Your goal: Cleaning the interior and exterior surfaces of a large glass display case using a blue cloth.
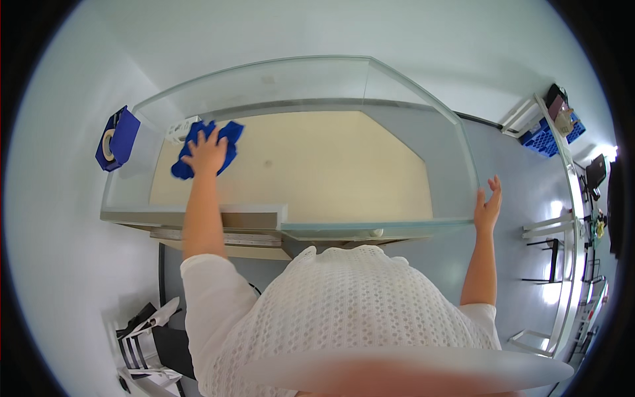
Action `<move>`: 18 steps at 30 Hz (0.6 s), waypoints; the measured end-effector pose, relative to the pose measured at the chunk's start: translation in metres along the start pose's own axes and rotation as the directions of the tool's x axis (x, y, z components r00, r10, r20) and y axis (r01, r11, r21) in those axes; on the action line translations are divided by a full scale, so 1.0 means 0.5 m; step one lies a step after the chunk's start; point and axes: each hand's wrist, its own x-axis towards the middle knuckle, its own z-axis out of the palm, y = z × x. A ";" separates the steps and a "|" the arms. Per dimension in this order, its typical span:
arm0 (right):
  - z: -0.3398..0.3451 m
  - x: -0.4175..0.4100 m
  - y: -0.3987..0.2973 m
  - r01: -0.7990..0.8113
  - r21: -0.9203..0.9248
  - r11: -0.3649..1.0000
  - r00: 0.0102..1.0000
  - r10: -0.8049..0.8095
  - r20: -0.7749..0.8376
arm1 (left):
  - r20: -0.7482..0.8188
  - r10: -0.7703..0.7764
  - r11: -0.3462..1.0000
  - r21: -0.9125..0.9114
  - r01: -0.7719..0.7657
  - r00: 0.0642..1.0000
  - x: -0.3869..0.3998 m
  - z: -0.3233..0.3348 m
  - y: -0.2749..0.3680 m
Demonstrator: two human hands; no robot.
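With its fingers spread, my left hand [207, 155] lies palm down on a crumpled blue cloth [232, 136] at the left of a glass-walled display counter. Under the cloth is the counter's cream inner panel [317, 164]; whether the fingers grip the cloth cannot be told. My right hand [488, 207] holds nothing; its fingers are apart beside the right end of the glass edge [469, 144]. A white power socket unit [179, 131] sits just left of the cloth.
A blue holder with a tape roll [108, 144] stands at the counter's left end. A wall rises behind. To the right are a white-framed table [570, 183] and a blue plastic crate [540, 138]. A chair [171, 347] stands at lower left.
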 end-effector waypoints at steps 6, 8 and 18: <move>0.016 0.020 0.010 -0.283 -0.122 0.951 0.959 0.281 -0.029 | -0.061 -0.250 0.964 0.079 0.254 0.966 0.013 0.019 -0.243; 0.001 0.022 -0.037 -0.436 -0.209 0.876 0.885 0.459 0.080 | -0.117 -0.354 0.923 0.117 0.366 0.928 0.000 0.010 -0.266; 0.003 0.008 -0.046 -0.359 -0.220 0.907 0.924 0.379 0.055 | -0.008 -0.298 0.950 0.097 0.297 0.955 -0.015 0.003 -0.209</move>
